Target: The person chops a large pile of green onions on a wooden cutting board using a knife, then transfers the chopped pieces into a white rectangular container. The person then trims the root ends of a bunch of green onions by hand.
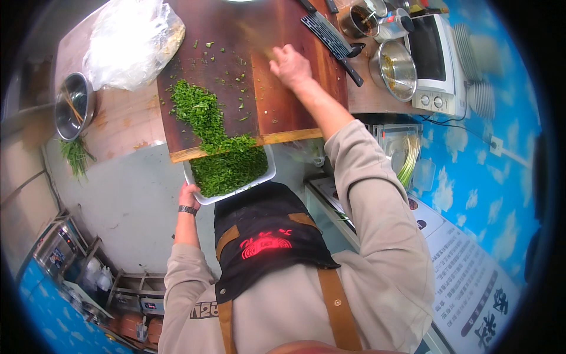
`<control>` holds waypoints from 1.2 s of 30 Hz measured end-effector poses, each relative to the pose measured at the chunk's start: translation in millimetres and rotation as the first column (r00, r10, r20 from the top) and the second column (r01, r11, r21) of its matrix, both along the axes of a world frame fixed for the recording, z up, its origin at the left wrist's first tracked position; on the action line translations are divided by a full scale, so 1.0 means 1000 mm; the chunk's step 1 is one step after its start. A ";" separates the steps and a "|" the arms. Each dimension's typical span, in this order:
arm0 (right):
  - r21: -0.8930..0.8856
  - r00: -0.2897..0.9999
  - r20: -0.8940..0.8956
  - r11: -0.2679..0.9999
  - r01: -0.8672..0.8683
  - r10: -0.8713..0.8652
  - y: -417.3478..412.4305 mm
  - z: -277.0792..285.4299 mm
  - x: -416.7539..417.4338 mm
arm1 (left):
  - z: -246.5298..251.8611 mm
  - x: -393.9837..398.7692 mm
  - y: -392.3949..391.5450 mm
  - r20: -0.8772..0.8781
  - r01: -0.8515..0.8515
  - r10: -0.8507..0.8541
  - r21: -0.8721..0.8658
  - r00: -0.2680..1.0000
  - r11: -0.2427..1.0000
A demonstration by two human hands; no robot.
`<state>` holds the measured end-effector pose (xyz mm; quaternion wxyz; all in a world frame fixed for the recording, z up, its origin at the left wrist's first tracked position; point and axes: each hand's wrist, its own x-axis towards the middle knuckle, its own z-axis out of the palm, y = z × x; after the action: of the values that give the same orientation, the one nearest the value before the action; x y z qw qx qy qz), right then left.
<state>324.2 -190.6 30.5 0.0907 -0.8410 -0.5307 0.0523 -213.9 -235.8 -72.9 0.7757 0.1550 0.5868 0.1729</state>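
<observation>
My left hand [189, 196], with a dark watch band at the wrist, grips the left side of a white rectangular tray [270, 166]. Finely chopped green herbs [230, 172] fill this tray, held just under the near edge of a thick wooden cutting board [292, 115]. A heap of chopped greens [199, 110] runs down the board's left half and over that edge into the tray. Above the board's right half, my right hand [292, 68] is curled around a blurred brownish tool [261, 42]; its exact kind is unclear.
A patterned-blade cleaver [326, 35] lies at the board's right edge. Beyond it are a steel bowl [393, 71] and a white microwave [431, 62]. At left stand a plastic bag [132, 44] and a metal bowl with chopsticks [74, 106]. Herb stems [77, 155] hang below the bowl.
</observation>
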 end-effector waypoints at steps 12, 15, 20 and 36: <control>0.048 0.966 0.152 0.975 -0.219 0.209 0.099 0.002 0.008 | 0.014 -0.002 0.011 0.131 0.010 -0.016 0.048 0.991 0.999; -0.032 0.941 0.211 0.964 -0.262 0.263 0.124 -0.003 -0.006 | 0.008 -0.006 0.010 0.140 -0.027 0.020 0.054 0.990 0.998; 0.025 0.827 0.221 0.844 -0.535 0.517 0.116 0.010 -0.027 | -0.007 -0.016 0.010 0.149 -0.004 -0.008 0.079 0.989 0.997; 0.003 0.717 0.138 0.724 -0.690 0.683 0.149 0.006 -0.132 | 0.005 -0.011 0.035 0.175 0.056 -0.067 0.067 0.982 0.996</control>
<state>192.0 -41.4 36.7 0.0535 -0.5830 -0.8106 0.0141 -225.2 -201.0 -67.7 0.8245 0.1811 0.5049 0.1801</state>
